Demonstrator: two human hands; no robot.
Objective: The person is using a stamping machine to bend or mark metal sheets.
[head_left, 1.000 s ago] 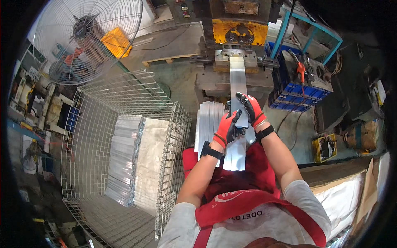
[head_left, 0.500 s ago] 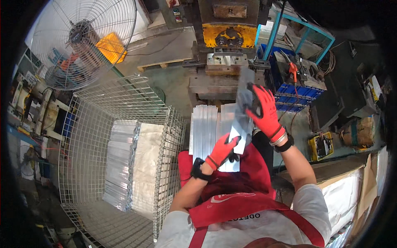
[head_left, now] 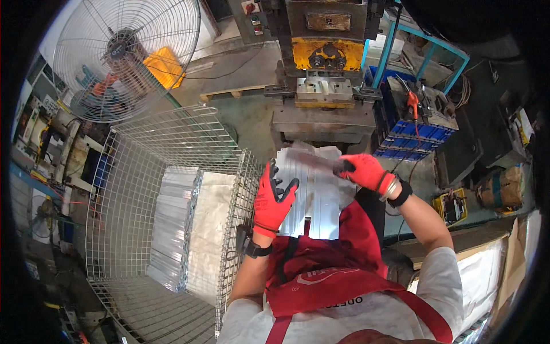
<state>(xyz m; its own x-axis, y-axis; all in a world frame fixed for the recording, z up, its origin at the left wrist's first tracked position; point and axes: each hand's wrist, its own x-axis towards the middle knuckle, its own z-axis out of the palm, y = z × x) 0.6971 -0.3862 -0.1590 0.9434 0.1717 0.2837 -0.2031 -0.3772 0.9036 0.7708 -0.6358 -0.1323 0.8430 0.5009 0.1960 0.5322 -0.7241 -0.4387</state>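
Pinching a blurred strip (head_left: 312,160) by one end, the right hand (head_left: 366,173) probably leaves the length free; the left hand (head_left: 274,198) stands open.

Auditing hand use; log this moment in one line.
left hand: open, beside stacked metal strips | right hand: gripping blurred strip | press: beyond stacks

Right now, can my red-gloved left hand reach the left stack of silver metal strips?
Likely yes: your left hand is open at that stack's edge; the strip your right hand holds crosses only its far end.
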